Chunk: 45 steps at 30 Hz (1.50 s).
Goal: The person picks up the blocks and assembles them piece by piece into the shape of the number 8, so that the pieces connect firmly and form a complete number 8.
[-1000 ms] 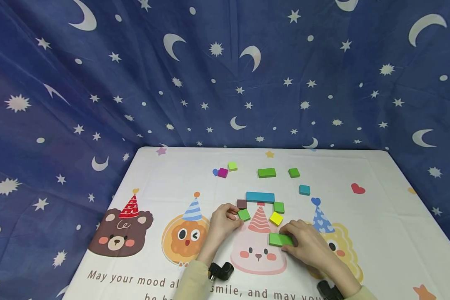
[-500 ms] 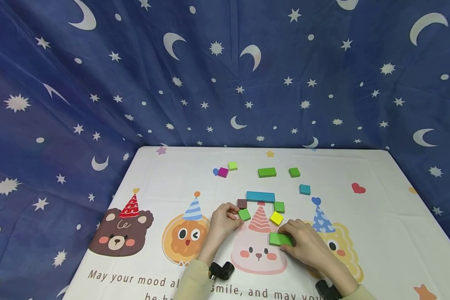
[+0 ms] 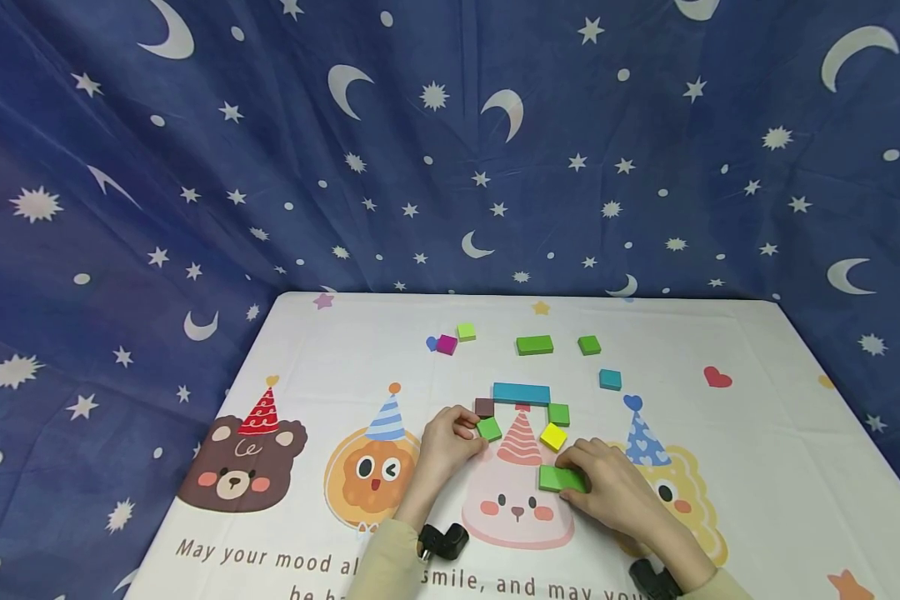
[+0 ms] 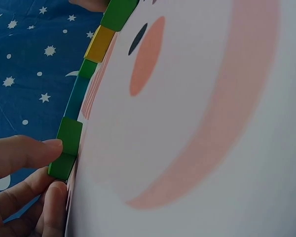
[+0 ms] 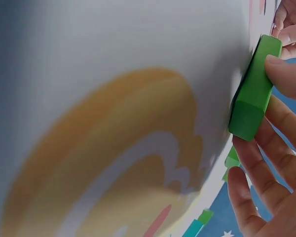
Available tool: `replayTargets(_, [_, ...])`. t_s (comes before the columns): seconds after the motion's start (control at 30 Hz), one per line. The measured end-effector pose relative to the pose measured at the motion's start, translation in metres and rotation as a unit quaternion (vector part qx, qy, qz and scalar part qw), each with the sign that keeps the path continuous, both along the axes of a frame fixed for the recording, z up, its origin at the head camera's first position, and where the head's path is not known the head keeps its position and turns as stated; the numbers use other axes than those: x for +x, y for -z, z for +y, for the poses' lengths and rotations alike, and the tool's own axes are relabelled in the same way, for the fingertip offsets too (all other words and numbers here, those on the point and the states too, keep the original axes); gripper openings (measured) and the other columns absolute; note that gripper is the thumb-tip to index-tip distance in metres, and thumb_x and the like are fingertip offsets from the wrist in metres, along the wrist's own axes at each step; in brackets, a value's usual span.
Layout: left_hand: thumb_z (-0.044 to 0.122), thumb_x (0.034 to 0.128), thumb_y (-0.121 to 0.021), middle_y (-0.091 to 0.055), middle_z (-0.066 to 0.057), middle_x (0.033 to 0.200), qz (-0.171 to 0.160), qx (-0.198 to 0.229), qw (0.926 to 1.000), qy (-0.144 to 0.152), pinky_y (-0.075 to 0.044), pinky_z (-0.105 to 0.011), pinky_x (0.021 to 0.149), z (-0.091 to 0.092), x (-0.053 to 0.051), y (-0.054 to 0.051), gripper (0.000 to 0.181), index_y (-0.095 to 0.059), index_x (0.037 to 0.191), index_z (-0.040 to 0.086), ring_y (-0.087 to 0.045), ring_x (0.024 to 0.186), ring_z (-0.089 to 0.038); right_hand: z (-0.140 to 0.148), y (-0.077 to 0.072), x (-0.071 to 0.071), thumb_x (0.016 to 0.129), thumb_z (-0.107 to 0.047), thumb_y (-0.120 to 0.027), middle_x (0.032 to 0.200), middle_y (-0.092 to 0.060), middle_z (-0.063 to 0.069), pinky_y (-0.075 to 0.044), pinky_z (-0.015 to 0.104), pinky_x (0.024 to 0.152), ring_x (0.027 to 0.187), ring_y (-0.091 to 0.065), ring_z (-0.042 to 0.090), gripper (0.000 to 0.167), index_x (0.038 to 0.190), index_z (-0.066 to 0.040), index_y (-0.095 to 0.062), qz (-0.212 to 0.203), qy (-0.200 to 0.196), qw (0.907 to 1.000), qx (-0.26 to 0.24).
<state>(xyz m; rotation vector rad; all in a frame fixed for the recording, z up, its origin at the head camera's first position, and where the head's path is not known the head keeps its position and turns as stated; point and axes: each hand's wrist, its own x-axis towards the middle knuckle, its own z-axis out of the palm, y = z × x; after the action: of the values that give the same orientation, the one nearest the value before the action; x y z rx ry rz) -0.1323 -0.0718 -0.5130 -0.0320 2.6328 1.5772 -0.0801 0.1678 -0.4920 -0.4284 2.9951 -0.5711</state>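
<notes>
My left hand [image 3: 447,446] pinches a small green block [image 3: 488,429] between thumb and fingers; the left wrist view shows the thumb on that block [image 4: 65,148]. Just behind it lies a brown block [image 3: 483,407], touching or nearly touching a long blue block [image 3: 521,394]. From the blue block's right end, a second small green block [image 3: 558,414] and a tilted yellow block [image 3: 552,437] follow toward me. In front of the yellow one, my right hand [image 3: 615,487] grips a longer green block [image 3: 557,478] by its right end. The right wrist view shows this long block [image 5: 256,84] lying on the cloth.
Farther back on the printed white tablecloth [image 3: 375,333] lie a magenta block [image 3: 446,345], a lime block [image 3: 467,332], a long green block [image 3: 534,345], a small green block [image 3: 588,345] and a blue block [image 3: 610,380]. A blue star-patterned curtain [image 3: 390,225] hangs behind the table.
</notes>
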Motion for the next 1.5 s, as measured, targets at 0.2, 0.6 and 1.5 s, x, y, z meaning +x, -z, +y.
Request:
replayTargets(0.2, [0.003,0.0668,-0.079,-0.06,-0.007,0.081,-0.003,-0.001,1.0,-0.002,-0.043,-0.019,0.06,0.0,0.0,0.0,0.027,-0.068,0.091,0.006,-0.052,0.067,-0.008,-0.001,-0.001,-0.001,0.066,-0.027,-0.086,0.088,-0.06,-0.017,-0.044,0.03,0.078,0.081,-0.045,0.003,0.031,0.092,-0.026,-0.069,0.013,-0.014,0.9998,0.004])
replayTargets(0.6, [0.004,0.0669,-0.079,-0.06,-0.009,0.082,0.001,0.003,1.0,0.003,-0.043,-0.02,0.06,-0.001,-0.001,0.0,0.027,-0.067,0.091,0.006,-0.052,0.068,-0.009,-0.012,-0.007,-0.009,0.067,-0.026,-0.086,0.091,-0.063,-0.013,-0.045,0.032,0.081,0.083,-0.046,0.005,0.031,0.094,-0.024,-0.07,0.019,-0.02,0.9996,0.003])
replayTargets(1.5, [0.003,0.0657,-0.08,-0.061,-0.008,0.08,0.006,0.001,1.0,-0.002,-0.042,-0.019,0.06,-0.001,0.0,0.0,0.027,-0.068,0.09,0.006,-0.051,0.066,-0.008,-0.032,-0.011,-0.031,0.068,-0.023,-0.085,0.09,-0.063,-0.009,-0.043,0.033,0.081,0.089,-0.05,0.01,0.031,0.095,-0.02,-0.07,0.06,-0.064,0.9958,-0.024])
